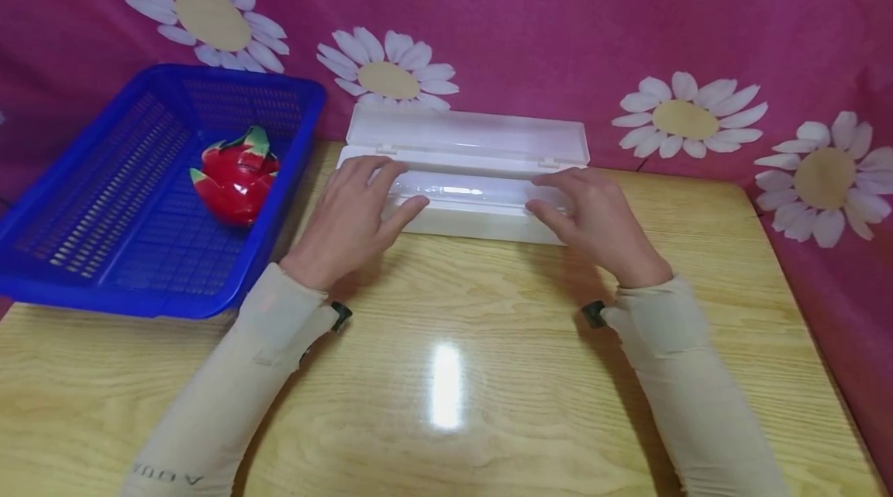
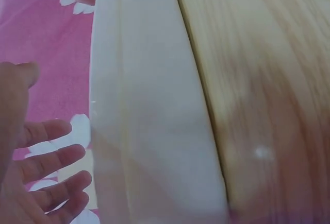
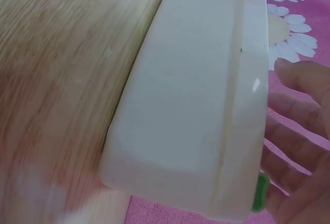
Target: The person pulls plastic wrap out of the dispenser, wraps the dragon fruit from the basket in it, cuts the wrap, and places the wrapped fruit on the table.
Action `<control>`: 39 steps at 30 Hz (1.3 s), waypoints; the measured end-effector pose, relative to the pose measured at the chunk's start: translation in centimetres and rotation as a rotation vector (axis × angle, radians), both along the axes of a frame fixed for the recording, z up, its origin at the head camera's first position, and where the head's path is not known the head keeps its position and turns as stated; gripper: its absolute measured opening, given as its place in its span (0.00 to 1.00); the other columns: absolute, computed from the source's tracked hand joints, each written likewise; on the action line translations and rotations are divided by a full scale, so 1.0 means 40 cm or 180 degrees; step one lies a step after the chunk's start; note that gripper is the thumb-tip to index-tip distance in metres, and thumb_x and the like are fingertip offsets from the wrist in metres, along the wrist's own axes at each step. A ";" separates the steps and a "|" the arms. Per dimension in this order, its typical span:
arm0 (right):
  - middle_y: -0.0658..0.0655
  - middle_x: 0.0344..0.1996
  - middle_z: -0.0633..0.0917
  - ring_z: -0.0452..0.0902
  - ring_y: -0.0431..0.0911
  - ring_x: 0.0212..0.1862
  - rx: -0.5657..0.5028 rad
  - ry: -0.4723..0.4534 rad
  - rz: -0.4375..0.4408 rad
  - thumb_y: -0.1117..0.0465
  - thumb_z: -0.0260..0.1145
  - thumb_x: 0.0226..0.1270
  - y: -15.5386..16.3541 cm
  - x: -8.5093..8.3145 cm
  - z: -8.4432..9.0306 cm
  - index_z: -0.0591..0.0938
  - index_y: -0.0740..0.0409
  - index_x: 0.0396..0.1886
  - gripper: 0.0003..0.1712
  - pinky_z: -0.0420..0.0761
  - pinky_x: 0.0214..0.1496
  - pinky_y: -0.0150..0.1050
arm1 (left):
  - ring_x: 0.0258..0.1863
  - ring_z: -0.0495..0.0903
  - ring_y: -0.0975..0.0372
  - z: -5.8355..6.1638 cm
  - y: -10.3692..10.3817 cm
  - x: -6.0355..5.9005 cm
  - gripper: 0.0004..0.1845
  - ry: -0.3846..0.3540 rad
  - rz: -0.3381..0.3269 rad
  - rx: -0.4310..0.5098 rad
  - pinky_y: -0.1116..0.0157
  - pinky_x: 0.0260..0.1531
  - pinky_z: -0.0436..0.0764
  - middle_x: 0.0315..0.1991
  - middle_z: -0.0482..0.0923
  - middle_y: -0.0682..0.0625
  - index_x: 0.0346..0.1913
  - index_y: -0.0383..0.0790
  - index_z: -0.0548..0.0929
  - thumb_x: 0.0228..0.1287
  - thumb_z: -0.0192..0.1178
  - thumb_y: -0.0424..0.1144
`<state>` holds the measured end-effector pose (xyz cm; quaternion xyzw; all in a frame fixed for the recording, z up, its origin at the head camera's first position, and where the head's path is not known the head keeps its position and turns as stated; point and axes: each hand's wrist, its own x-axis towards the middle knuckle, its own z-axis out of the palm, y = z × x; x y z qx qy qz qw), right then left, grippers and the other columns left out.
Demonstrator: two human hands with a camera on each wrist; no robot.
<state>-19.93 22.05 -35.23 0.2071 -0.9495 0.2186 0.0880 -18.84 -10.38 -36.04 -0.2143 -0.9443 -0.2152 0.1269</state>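
Observation:
A long white plastic box [image 1: 481, 224] lies across the back of the wooden table [image 1: 446, 373], its lid [image 1: 467, 132] folded open against the backdrop. A clear roll [image 1: 460, 191] lies inside it. My left hand [image 1: 408, 185] reaches over the box's left end, fingers straight and thumb by the front wall. My right hand [image 1: 540, 195] does the same at the right end. In the left wrist view the spread fingers [image 2: 46, 167] stand just off the box [image 2: 149, 121]. The right wrist view shows straight fingers [image 3: 299, 131] beside the box [image 3: 196, 105] and a small green part [image 3: 260, 193] at its end.
A blue mesh basket [image 1: 84, 264] stands at the left of the table with a red dragon fruit [image 1: 237, 175] in it. A pink cloth with white daisies [image 1: 687, 117] hangs behind and to the right. The table's right edge runs close to the cloth.

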 end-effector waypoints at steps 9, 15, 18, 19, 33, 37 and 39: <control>0.63 0.48 0.91 0.84 0.59 0.54 0.0011 0.0173 0.0134 0.61 0.66 0.73 -0.011 -0.007 -0.009 0.88 0.62 0.52 0.14 0.80 0.62 0.57 | 0.66 0.74 0.47 -0.021 -0.007 -0.013 0.27 0.0077 -0.0103 0.0032 0.49 0.71 0.73 0.64 0.79 0.40 0.65 0.40 0.79 0.76 0.57 0.57; 0.64 0.46 0.91 0.85 0.59 0.52 0.0053 0.0173 0.0169 0.61 0.66 0.73 -0.013 -0.008 -0.011 0.88 0.62 0.52 0.14 0.81 0.59 0.56 | 0.64 0.76 0.48 -0.029 -0.001 -0.023 0.25 0.0061 -0.0219 -0.0043 0.51 0.69 0.75 0.60 0.83 0.41 0.60 0.39 0.82 0.77 0.56 0.56; 0.64 0.45 0.91 0.84 0.59 0.51 0.0079 0.0210 0.0194 0.60 0.66 0.73 -0.014 -0.009 -0.012 0.88 0.63 0.51 0.14 0.82 0.58 0.56 | 0.63 0.78 0.49 -0.028 -0.002 -0.025 0.22 0.0141 -0.0243 -0.0110 0.52 0.69 0.77 0.56 0.85 0.41 0.55 0.38 0.84 0.77 0.56 0.54; 0.64 0.45 0.91 0.85 0.59 0.50 0.0101 0.0227 0.0204 0.61 0.66 0.73 -0.014 -0.010 -0.012 0.88 0.63 0.52 0.14 0.82 0.57 0.56 | 0.62 0.79 0.49 -0.027 -0.003 -0.025 0.21 0.0159 -0.0252 -0.0118 0.52 0.69 0.77 0.55 0.85 0.41 0.53 0.37 0.85 0.78 0.56 0.53; 0.64 0.46 0.91 0.85 0.57 0.48 0.0277 0.0049 0.0150 0.63 0.64 0.74 -0.011 -0.032 0.000 0.88 0.64 0.53 0.14 0.83 0.54 0.54 | 0.63 0.77 0.48 -0.011 -0.004 -0.044 0.19 -0.0125 -0.0236 -0.0157 0.53 0.72 0.74 0.58 0.84 0.41 0.58 0.36 0.85 0.82 0.49 0.43; 0.63 0.47 0.91 0.86 0.59 0.54 0.0255 0.0033 0.0229 0.65 0.63 0.74 -0.004 -0.032 0.004 0.88 0.64 0.52 0.13 0.82 0.61 0.56 | 0.64 0.77 0.48 -0.002 0.000 -0.050 0.18 -0.0235 -0.0193 -0.0157 0.52 0.72 0.74 0.60 0.84 0.41 0.59 0.36 0.85 0.81 0.52 0.42; 0.63 0.47 0.91 0.86 0.59 0.54 0.0269 0.0014 0.0251 0.66 0.62 0.73 0.000 -0.031 0.007 0.88 0.63 0.52 0.13 0.81 0.63 0.56 | 0.64 0.77 0.48 0.002 0.002 -0.051 0.17 -0.0263 -0.0186 -0.0181 0.52 0.72 0.74 0.60 0.83 0.41 0.59 0.36 0.85 0.80 0.53 0.42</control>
